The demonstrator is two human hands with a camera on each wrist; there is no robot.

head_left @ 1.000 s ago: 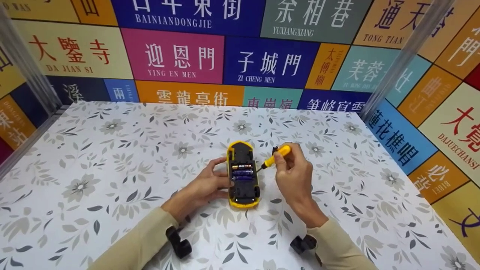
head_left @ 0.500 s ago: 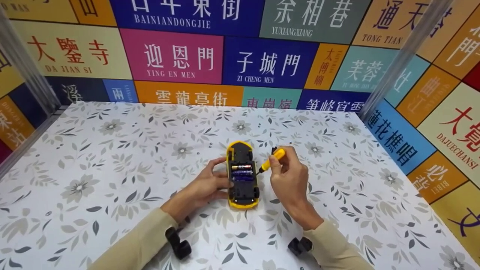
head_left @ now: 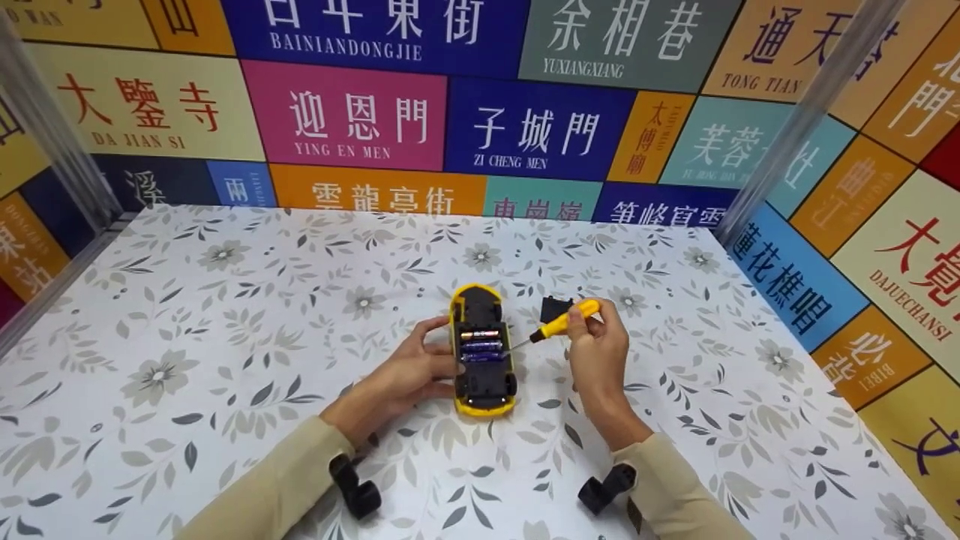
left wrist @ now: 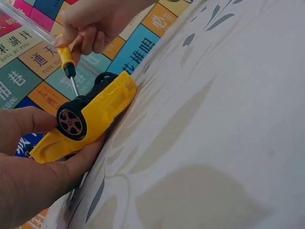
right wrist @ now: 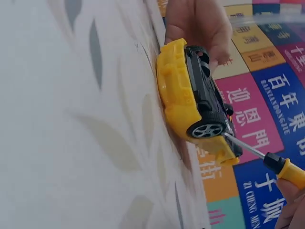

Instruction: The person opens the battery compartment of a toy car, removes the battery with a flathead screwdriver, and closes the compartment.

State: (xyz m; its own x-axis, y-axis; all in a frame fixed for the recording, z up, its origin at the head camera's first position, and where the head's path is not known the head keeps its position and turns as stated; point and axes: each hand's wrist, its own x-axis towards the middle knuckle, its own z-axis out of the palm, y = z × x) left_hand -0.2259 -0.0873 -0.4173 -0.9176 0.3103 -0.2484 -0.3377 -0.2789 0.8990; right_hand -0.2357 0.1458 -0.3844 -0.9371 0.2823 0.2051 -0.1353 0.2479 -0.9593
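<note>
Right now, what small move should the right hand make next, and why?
Probably pry gently upward with the screwdriver: its tip appears to sit by the right-hand ends of the batteries, which lie uncovered in the upturned toy car, and the left hand grips the car's side.

Colourful lettered walls (head_left: 420,112); floral tabletop (head_left: 247,322)

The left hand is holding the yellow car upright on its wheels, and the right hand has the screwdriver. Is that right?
Not quite: the car is upside down, not on its wheels; the head view shows its batteries facing up. The left hand does hold it, and the right hand has the screwdriver.
</note>
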